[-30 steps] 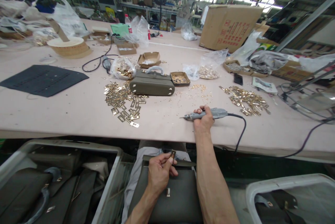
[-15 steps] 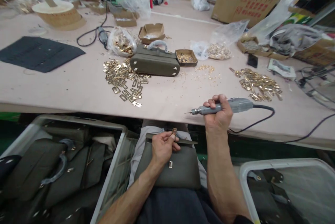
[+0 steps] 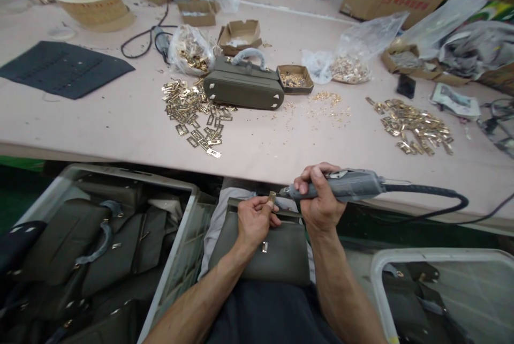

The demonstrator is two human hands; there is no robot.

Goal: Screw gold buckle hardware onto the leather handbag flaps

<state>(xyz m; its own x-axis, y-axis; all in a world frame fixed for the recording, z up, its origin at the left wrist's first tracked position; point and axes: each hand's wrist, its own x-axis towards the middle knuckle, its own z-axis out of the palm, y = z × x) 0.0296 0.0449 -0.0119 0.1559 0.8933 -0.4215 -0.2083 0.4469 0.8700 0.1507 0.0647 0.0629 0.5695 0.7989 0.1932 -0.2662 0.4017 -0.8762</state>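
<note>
A dark olive bag (image 3: pixel 277 261) lies across my lap, with a small metal clasp (image 3: pixel 265 247) on its face. My left hand (image 3: pixel 255 218) pinches a small gold metal plate (image 3: pixel 272 196) above the bag's upper edge. Wrapped round a grey electric screwdriver (image 3: pixel 353 185), my right hand (image 3: pixel 321 199) is just right of the left one. The screwdriver points left, its tip at or very near the plate; whether they touch I cannot tell.
On the table (image 3: pixel 257 156) stand an olive handbag (image 3: pixel 243 87), a small parts box (image 3: pixel 295 79) and piles of gold plates (image 3: pixel 417 124). Crates of olive bags flank me, a left crate (image 3: pixel 184 226) and a right crate (image 3: pixel 375 279).
My right hand has brought the screwdriver down and left, so its tip is now at the plate. The left hand keeps its pinch. The view has shifted slightly.
</note>
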